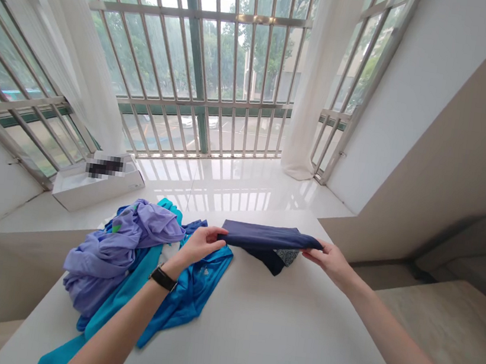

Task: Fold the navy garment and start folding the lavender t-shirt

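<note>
A folded navy blue garment (269, 238) hangs level just above the white table (260, 321), stretched between both hands. My left hand (199, 243) pinches its left end, and a black watch sits on that wrist. My right hand (329, 259) grips its right end with the fingers closed on the cloth. A darker flap and a patterned patch droop beneath the garment's middle. Under my left hand lies a bright blue shirt (192, 295).
A heap of clothes lies on the table's left part: a crumpled lilac garment (117, 249) over teal and blue ones. A white box (97, 179) rests on the glossy window sill. Barred windows and white curtains stand behind. A beige surface is at the right.
</note>
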Motion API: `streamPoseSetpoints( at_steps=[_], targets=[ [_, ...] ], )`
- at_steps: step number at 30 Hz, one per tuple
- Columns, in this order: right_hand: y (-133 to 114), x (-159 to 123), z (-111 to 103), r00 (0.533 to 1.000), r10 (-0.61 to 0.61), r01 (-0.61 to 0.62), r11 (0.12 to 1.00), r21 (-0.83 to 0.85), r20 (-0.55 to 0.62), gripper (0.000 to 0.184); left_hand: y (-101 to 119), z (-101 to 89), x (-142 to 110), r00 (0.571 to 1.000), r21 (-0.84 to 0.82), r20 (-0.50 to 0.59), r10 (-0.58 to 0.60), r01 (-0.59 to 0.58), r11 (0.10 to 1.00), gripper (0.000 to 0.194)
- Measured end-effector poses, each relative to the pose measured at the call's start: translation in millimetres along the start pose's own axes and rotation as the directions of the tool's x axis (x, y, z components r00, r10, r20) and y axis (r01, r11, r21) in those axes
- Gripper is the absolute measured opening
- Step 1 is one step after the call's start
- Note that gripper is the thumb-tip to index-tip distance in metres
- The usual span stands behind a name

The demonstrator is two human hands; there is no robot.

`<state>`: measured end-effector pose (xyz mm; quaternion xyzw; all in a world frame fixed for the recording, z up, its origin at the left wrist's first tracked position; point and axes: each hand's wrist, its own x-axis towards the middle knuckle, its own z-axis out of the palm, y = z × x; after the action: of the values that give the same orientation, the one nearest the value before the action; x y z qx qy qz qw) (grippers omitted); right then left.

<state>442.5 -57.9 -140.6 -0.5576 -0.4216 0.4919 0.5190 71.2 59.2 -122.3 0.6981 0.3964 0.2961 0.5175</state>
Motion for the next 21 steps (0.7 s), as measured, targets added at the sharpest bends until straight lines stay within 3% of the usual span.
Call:
streamPoseSetpoints(
  at_steps=[4,7,13,17,21],
  targets=[
    [16.8,-11.7,5.5,0.997,0.071,-0.072,0.994,0.086,0.008,0.038,-23.0,21.9,-25.6,0.999,-0.047,-0.050,-0.013,0.011,0.999,0.041],
    [17.2,-8.1,8.0,0.995,0.103,-0.104,0.989,0.106,0.015,0.036,-26.0,27.3,-26.5,0.992,-0.056,-0.106,-0.063,0.058,0.997,0.049],
    [-11.1,22.0,17.6,0.988,0.124,-0.121,0.992,0.040,-0.094,0.024,2.2,16.3,6.1,0.991,-0.132,-0.123,-0.059,0.043,0.990,0.055],
    [-29.4,38.1,25.8,0.981,0.105,-0.075,0.980,0.184,-0.163,0.009,13.8,11.3,28.8,0.978,-0.239,-0.201,-0.048,-0.001,0.971,0.053],
    [-29.7,39.3,26.5,0.981,0.102,-0.047,0.950,0.309,-0.165,0.007,4.1,12.3,33.1,0.959,-0.228,-0.284,0.009,-0.077,0.971,0.051]
  ],
)
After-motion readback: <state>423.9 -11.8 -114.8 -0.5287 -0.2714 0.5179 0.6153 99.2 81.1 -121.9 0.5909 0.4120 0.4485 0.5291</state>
